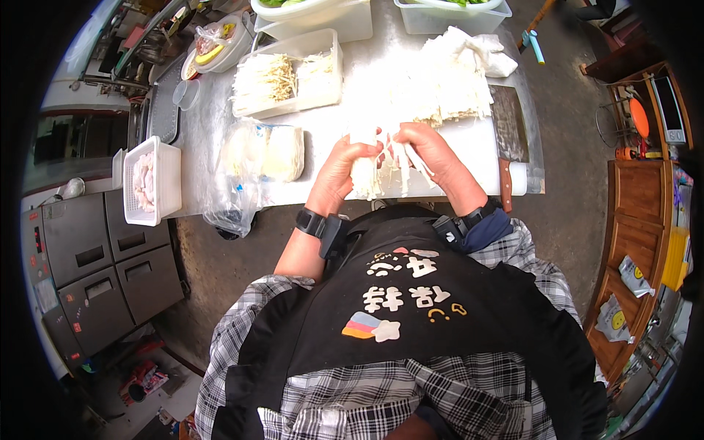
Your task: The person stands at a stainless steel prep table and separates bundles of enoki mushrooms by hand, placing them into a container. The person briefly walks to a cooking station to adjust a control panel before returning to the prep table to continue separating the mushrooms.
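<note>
My left hand grips a thick bunch of white enoki mushrooms, held over the front edge of a white cutting board. Beside it, my right hand holds a thinner cluster of enoki strands that hang loosely apart. The two hands almost touch. Beyond them, a pile of enoki lies on the board, partly washed out by glare. To the left, a packed block of enoki sits at a clear plastic bag. Further back, a translucent tub contains more enoki.
A cleaver lies at the board's right end, its wooden handle towards me. A white basket of pale raw meat stands at the table's left corner. Tubs with leafy greens line the back. A steel refrigerator stands left, wooden cabinets right.
</note>
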The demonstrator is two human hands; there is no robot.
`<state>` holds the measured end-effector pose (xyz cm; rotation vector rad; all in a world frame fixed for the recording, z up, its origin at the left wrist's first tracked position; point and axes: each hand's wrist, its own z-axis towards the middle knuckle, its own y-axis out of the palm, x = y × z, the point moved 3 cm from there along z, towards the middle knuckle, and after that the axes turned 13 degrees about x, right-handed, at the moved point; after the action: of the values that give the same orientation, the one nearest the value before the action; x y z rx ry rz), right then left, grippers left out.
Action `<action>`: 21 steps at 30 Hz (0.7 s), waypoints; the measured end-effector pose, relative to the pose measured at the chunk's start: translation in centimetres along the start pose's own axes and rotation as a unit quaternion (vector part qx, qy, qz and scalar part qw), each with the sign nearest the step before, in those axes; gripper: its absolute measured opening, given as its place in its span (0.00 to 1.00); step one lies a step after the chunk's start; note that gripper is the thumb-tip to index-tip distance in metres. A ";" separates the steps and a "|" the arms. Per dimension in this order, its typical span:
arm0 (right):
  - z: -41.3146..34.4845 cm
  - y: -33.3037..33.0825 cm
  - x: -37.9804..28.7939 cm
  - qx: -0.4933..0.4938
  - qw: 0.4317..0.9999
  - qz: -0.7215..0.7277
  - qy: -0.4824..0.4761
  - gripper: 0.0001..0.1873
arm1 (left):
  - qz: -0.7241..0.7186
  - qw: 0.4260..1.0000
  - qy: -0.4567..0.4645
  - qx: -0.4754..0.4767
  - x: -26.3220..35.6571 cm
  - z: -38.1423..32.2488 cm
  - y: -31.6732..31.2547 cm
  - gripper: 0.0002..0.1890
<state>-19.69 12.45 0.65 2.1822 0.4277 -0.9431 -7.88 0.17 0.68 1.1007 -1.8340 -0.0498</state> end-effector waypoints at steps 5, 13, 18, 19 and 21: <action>-0.4 -0.3 0.0 0.029 0.997 0.070 0.013 0.11 | -0.145 0.989 -0.022 -0.004 -0.2 0.2 -0.7 0.27; -0.3 0.0 0.6 0.046 0.993 -0.093 -0.050 0.10 | -0.067 0.996 0.062 -0.011 0.0 0.1 0.4 0.27; 0.8 0.1 0.8 0.124 0.925 -0.263 -0.245 0.17 | 0.039 0.995 0.079 0.047 0.4 0.1 0.4 0.25; 0.9 -0.2 0.9 0.129 0.923 -0.280 -0.229 0.18 | 0.041 0.995 0.080 0.048 0.5 0.0 0.4 0.24; 1.0 -0.3 1.1 0.124 0.930 -0.281 -0.201 0.17 | 0.044 0.995 0.079 0.046 0.5 -0.1 0.5 0.23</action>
<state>-19.67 11.97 -0.77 2.0327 0.7868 -1.8027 -8.26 0.17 1.32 1.0550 -1.7536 0.1711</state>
